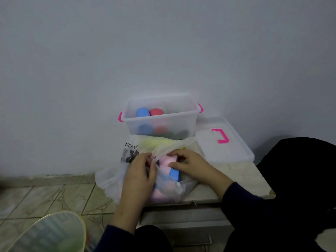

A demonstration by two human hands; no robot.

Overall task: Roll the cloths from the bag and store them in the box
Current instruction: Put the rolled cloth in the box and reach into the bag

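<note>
Cloths [171, 160] sit inside the thin plastic bag [112, 177] on the desk [241, 171], pink and blue ones showing at the open top. The left hand [140, 171] has its grip pinching the bag's edge and pulling it to the side. The right hand [189, 163] has its fingers curled into the opening, with the grip closed on a pink cloth.

Just behind the bag stands the clear box [160, 120] with pink clips. A blue roll [143, 112] and a red roll [156, 111] already lie in it. The lid [225, 140] rests flat to the right of the box.

The bag is thin and floppy, and part of it hangs over the left edge of the desk. If the left hand pulls too hard, the bag may tear or slide off, and the cloths may spill on the floor. If the right hand drags one cloth out fast, others may come out with it. The box is close, so a big swing might bump it.
</note>
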